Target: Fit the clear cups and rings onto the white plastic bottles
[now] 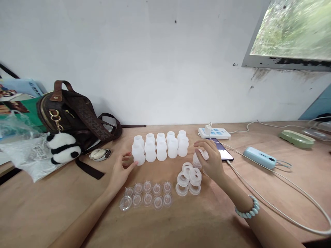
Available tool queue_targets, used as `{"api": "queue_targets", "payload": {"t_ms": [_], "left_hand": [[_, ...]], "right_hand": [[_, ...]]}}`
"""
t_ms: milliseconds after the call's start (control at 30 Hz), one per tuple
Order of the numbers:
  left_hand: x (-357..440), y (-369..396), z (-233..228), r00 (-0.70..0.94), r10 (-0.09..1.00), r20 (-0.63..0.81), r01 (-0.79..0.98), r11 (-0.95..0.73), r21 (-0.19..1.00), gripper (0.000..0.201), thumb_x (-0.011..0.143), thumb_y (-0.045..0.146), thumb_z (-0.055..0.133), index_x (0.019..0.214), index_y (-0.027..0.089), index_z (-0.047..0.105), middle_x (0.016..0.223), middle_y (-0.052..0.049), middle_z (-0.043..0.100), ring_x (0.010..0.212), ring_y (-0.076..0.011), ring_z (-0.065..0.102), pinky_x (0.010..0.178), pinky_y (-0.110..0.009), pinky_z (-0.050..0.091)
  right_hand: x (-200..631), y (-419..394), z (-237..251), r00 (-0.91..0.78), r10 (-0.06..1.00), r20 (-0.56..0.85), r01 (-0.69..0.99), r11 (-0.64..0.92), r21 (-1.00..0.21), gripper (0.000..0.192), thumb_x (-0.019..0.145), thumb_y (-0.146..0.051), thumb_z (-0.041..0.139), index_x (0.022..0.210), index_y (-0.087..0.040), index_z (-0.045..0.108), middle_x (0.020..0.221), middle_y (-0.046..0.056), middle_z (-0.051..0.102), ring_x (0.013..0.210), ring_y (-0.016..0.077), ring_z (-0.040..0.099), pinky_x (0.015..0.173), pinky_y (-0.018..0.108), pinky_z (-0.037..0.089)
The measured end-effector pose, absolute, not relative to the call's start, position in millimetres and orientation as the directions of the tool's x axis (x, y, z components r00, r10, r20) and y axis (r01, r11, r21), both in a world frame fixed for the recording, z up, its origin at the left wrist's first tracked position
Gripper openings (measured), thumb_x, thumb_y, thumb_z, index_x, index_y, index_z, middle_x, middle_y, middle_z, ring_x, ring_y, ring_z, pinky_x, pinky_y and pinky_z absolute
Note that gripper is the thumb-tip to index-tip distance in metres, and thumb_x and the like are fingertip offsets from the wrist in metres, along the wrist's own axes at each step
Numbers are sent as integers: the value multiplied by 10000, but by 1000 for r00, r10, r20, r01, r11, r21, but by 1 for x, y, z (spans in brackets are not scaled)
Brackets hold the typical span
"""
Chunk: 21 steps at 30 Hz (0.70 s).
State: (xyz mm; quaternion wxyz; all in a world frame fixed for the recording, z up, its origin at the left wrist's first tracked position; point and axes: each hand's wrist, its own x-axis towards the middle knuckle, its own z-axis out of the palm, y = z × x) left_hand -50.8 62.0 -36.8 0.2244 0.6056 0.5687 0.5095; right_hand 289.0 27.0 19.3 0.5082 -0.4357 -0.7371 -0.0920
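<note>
Table: a big brown wooden table (51,206) carries everything, with a white wall behind it.
Bag: a dark brown leather handbag (74,117) sits at 10 o'clock, with a black-and-white panda plush toy (63,147) hanging at its front.
Power strip: a white power strip with blue sockets (214,133) lies at 1 o'clock. A white cable (284,215) runs from it round the right side to a dark phone (224,150).
Bottles: ten small cloudy white plastic bottles (160,146) stand in two neat rows at 12 o'clock.
Rings: a pile of white plastic screw rings (188,179) lies at 3 o'clock from the middle, just beside the right wrist.
Clear caps: ten small clear round soft caps (148,196) lie in two rows at 6 o'clock, under the bottles.
Left hand: the left hand (121,172) lies low and flat. Its fingers are loose and spread, the tips touch the front-left bottle, and it holds nothing.
Right hand: the right hand (210,160) has its grip curled round one white plastic bottle piece (200,156), at 3 o'clock from the bottle rows.
Doing it well: I think the left hand should keep the row steady, so no bottle tips over. The right hand should hold its piece softly and straight up.
</note>
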Motion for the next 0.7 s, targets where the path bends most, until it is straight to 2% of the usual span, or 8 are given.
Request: {"api": "queue_targets", "payload": {"t_ms": [200, 333, 433, 533, 633, 700], "left_hand": [[-44, 68, -36, -134, 916, 379, 493, -270, 827, 584, 666, 483, 735, 1131, 186, 542, 1136, -98, 618, 998, -281, 601, 834, -421, 501], [-49, 62, -29, -183, 891, 415, 471, -291, 833, 468, 819, 542, 531, 1135, 198, 505, 1153, -100, 595, 1034, -264, 581, 879, -407, 479], [-65, 45, -22, -194, 885, 422, 462, -298, 836, 400, 878, 560, 424, 1052, 223, 552, 1059, -69, 622, 1007, -255, 587, 891, -391, 476], [-87, 17, -24, -127, 927, 354, 478, -256, 840, 352, 824, 574, 533, 916, 246, 621, 921, -42, 665, 889, -261, 626, 798, -366, 519], [-106, -13, -39, 3, 957, 290, 513, -250, 821, 310, 743, 516, 668, 944, 281, 660, 850, -19, 692, 783, -254, 656, 708, -339, 561], [-114, -31, -52, 70, 949, 309, 549, -295, 782, 345, 677, 452, 742, 980, 306, 668, 875, -16, 721, 800, -267, 681, 704, -340, 582]], "right_hand": [[292, 24, 26, -80, 511, 856, 722, 622, -303, 157, 905, -119, 470, 934, -225, 582, 935, 72, 673, 903, 249, 611, 820, 419, 444], [290, 21, 28, -73, 514, 855, 724, 617, -309, 151, 909, -127, 470, 920, -231, 579, 917, 65, 676, 879, 248, 608, 798, 412, 436], [289, 19, 29, -129, 541, 831, 735, 615, -286, 120, 918, -151, 481, 898, -228, 570, 875, 58, 671, 840, 243, 599, 779, 401, 422], [293, 17, 37, -251, 578, 777, 756, 618, -216, 132, 933, -161, 474, 857, -223, 562, 811, 40, 661, 781, 225, 575, 765, 389, 392], [300, 12, 48, -374, 622, 688, 799, 592, -101, 140, 934, -171, 492, 829, -220, 572, 826, 44, 670, 809, 234, 560, 756, 387, 372], [305, 5, 54, -450, 645, 617, 820, 572, -1, 79, 909, -200, 561, 836, -217, 587, 873, 56, 677, 863, 255, 557, 768, 400, 374]]}}
